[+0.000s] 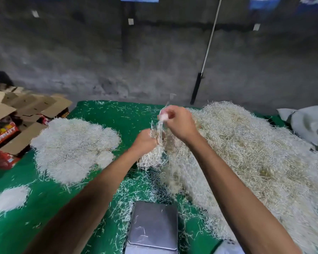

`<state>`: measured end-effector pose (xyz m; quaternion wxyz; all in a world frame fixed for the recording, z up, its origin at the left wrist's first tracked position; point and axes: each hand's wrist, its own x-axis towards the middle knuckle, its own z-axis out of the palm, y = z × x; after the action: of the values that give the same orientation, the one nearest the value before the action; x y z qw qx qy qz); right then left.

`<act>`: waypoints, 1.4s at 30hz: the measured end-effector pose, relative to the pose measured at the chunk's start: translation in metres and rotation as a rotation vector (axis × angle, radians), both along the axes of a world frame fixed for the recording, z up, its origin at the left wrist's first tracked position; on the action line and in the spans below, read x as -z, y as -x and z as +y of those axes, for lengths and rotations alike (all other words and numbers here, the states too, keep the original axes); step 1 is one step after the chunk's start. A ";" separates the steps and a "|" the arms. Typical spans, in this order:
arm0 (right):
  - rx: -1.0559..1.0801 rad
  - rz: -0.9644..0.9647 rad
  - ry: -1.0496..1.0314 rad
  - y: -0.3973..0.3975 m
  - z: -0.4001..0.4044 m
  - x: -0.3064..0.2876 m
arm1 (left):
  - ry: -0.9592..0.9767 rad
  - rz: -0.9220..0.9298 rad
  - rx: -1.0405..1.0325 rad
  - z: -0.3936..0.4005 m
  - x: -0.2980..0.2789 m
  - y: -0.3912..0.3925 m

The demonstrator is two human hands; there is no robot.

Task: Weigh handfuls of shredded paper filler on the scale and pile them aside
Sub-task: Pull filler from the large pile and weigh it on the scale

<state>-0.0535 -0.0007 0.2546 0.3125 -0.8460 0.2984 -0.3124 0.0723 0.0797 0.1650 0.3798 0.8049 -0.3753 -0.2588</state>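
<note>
Head view, centre frame: left hand (145,139) gripping a clump of shredded paper filler (151,156), right hand (178,121) pinching strands above it (scale (152,226) bottom centre, weighed piles (72,147) left).

left hand (145,139): bare, no glove | right hand (178,121): bare | forearms: bare, sleeveless | wrists: no watch or band

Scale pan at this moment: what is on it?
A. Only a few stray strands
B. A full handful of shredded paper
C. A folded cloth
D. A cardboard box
A. The scale has just a few loose strands on its metal pan, while the left hand and right hand hold a clump of shredded paper above the green mat, farther back.
</note>
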 end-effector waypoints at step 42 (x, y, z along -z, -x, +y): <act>0.098 0.720 -0.204 0.204 0.184 0.385 | -0.496 -0.390 0.161 0.286 0.316 0.070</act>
<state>-0.2572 0.1829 -0.1299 0.2547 -0.8509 0.4590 0.0218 0.0028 0.3657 -0.1506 0.0714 0.8750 -0.4290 -0.2126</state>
